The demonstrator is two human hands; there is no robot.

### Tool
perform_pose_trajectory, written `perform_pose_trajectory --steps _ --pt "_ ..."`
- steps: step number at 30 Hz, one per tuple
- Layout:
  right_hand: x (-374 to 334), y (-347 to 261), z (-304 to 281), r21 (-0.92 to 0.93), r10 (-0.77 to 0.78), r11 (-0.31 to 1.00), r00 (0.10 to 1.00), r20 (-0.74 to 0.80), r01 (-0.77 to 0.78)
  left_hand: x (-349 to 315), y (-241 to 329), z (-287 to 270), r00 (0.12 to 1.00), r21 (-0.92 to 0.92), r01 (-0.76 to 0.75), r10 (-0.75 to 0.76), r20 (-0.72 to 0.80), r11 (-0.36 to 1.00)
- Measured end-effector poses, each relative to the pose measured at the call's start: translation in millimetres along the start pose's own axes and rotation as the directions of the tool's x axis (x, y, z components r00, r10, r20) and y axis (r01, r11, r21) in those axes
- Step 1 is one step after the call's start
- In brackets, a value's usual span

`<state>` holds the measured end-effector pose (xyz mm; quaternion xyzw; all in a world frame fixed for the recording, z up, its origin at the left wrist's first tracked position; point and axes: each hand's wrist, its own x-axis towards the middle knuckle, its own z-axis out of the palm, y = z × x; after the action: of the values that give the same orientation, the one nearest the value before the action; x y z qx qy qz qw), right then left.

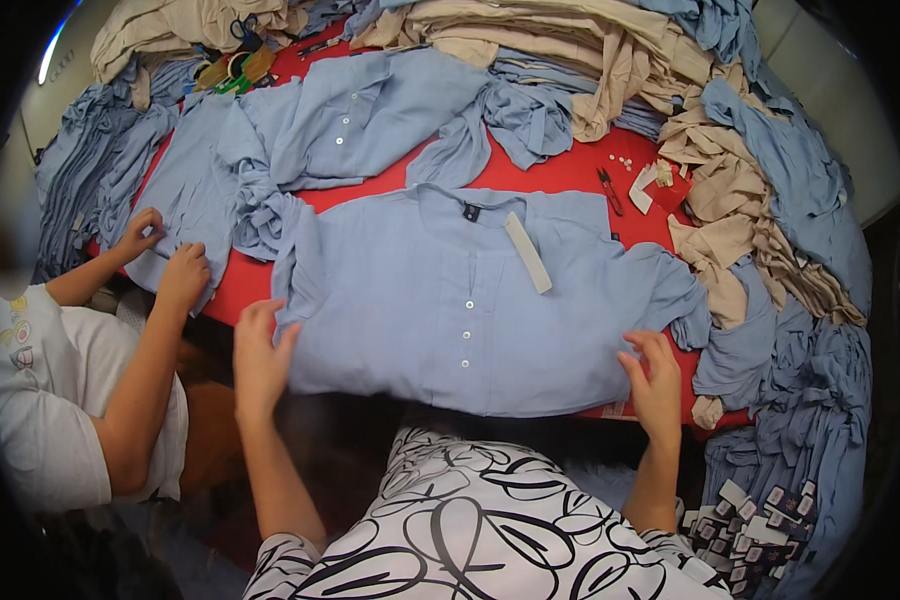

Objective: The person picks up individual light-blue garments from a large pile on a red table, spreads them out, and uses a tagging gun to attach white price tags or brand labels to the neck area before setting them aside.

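Observation:
A light blue shirt lies spread front up before me on the red table, its collar at the far side. White buttons run down its front placket. A pale flat strip rests aslant on the chest, right of the neckline. At the shirt's left edge is my left hand, thumb and fingers apart, with nothing seen between them. My right hand hovers by the lower right edge, its fingers bent but parted. Whether either hand's fingertips touch the fabric is hard to tell.
On the left a co-worker's hands handle another blue shirt. Another buttoned blue garment lies beyond mine. Small thread snips and loose buttons are at the far right. Beige garments pile around; tags hang lower right.

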<state>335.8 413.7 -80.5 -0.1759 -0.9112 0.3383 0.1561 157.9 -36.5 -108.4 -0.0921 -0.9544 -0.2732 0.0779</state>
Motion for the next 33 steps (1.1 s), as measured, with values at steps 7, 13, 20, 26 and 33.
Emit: perform_pose_trajectory --steps 7,13,20,26,33 --pt "14 51 112 -0.369 -0.312 0.883 0.95 -0.002 0.289 -16 38 126 0.967 0.228 -0.248 0.254 0.006 0.941" --pt "11 43 109 -0.402 -0.355 0.854 0.935 0.013 0.33 -48 29 113 0.984 0.197 -0.18 0.176 0.034 0.964" --pt "90 -18 153 -0.335 -0.36 0.862 0.925 0.124 0.38 42 52 135 0.942 -0.133 -0.318 0.297 -0.155 0.939" --pt "140 -22 142 -0.449 -0.416 0.689 0.817 0.398 0.569 136 45 158 0.939 -0.032 -0.31 0.301 -0.168 0.95" --pt "205 -65 133 -0.306 -0.531 0.814 0.846 -0.052 0.493 152 64 150 0.932 0.005 -0.342 0.339 -0.129 0.94"
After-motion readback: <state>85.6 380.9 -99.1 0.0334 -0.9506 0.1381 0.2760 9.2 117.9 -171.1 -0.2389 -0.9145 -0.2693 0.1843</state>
